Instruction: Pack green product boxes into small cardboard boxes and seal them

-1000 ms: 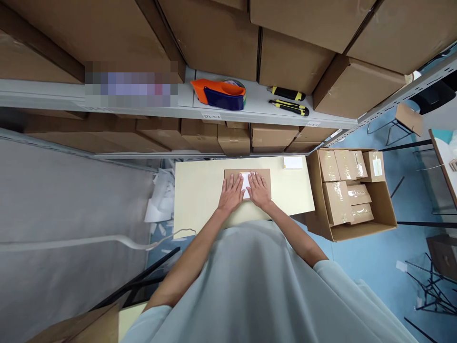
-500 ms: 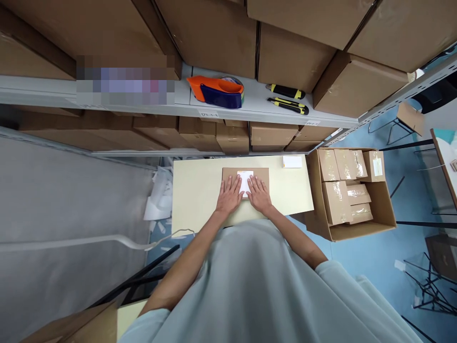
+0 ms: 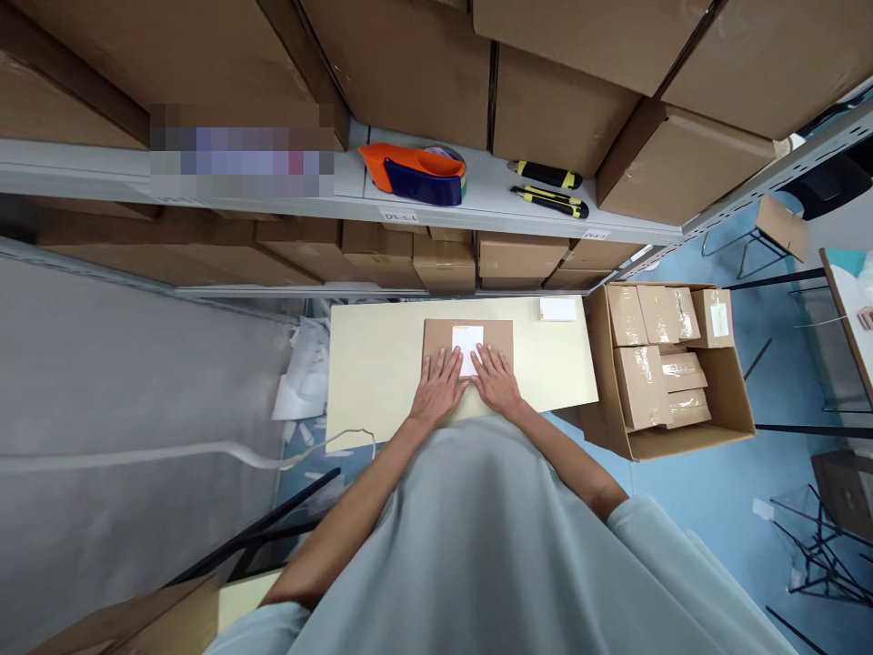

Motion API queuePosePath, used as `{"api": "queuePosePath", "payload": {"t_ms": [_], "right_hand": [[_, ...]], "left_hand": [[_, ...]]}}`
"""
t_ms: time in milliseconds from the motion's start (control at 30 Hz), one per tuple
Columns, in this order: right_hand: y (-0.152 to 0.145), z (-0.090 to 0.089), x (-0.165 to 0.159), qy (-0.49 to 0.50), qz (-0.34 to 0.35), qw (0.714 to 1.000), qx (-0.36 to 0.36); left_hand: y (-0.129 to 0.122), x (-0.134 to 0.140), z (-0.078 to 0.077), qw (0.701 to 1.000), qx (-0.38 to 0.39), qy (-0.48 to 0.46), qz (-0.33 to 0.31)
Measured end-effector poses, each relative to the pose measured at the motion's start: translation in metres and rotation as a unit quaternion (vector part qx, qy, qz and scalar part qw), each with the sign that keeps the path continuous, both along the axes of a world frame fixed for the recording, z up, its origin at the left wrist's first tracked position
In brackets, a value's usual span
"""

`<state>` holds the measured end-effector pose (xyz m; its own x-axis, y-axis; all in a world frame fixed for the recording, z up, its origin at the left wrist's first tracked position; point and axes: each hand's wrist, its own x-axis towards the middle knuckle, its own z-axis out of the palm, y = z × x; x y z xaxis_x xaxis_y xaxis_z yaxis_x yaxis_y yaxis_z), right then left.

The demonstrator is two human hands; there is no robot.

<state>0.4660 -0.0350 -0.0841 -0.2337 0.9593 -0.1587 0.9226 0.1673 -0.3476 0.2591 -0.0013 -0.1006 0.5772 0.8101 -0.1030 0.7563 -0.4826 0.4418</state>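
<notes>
A flat brown cardboard box [image 3: 501,335] lies on the pale table [image 3: 375,364] in front of me. On its top is a white label [image 3: 467,338] with a small orange mark at its upper edge. My left hand [image 3: 437,387] rests flat across the box's near left part, fingertips at the label's left edge. My right hand [image 3: 497,382] lies flat on the near right part, its fingertips along the label's right edge. Both hands have their fingers stretched out and grip nothing. The box's near edge is partly hidden under them.
A small stack of white labels [image 3: 557,309] sits at the table's back right. To the right stands an open carton [image 3: 600,382] holding several taped boxes. On the shelf [image 3: 477,191] above are an orange and blue tape dispenser [image 3: 423,173] and utility knives [image 3: 549,175].
Both hands have slid slightly toward me, down the label, so more of the label and box shows. The box stays in nearly the same place.
</notes>
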Motion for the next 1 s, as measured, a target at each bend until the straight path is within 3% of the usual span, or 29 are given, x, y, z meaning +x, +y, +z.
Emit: {"api": "queuePosePath", "payload": {"t_ms": [133,200,367,433,567,633,767,1000], "right_hand": [[0.001,-0.001,-0.002,-0.008,0.006,1.000,-0.001],[-0.001,-0.003,0.004,-0.005,-0.014,1.000,0.000],[-0.017,-0.015,0.047,0.062,-0.200,0.978,0.012],[-0.027,-0.022,0.063,0.103,-0.242,0.965,-0.015],[-0.041,-0.029,0.067,0.162,-0.184,0.967,-0.073],[-0.041,-0.025,0.060,0.185,-0.166,0.966,-0.078],[-0.031,-0.004,0.051,0.206,-0.193,0.957,-0.061],[0.000,0.051,0.056,0.227,-0.219,0.949,0.005]], "left_hand": [[-0.009,-0.001,-0.001,1.000,-0.003,-0.004,0.004],[-0.011,-0.008,-0.005,0.999,-0.006,-0.013,0.039],[-0.008,-0.039,-0.033,0.970,-0.051,-0.068,0.229],[-0.007,-0.049,-0.045,0.953,-0.101,-0.092,0.270],[-0.006,-0.053,-0.055,0.932,-0.202,-0.122,0.276],[-0.006,-0.051,-0.052,0.925,-0.216,-0.128,0.286],[-0.005,-0.055,-0.036,0.920,-0.196,-0.163,0.297],[0.006,-0.059,0.022,0.908,-0.116,-0.222,0.336]]}}
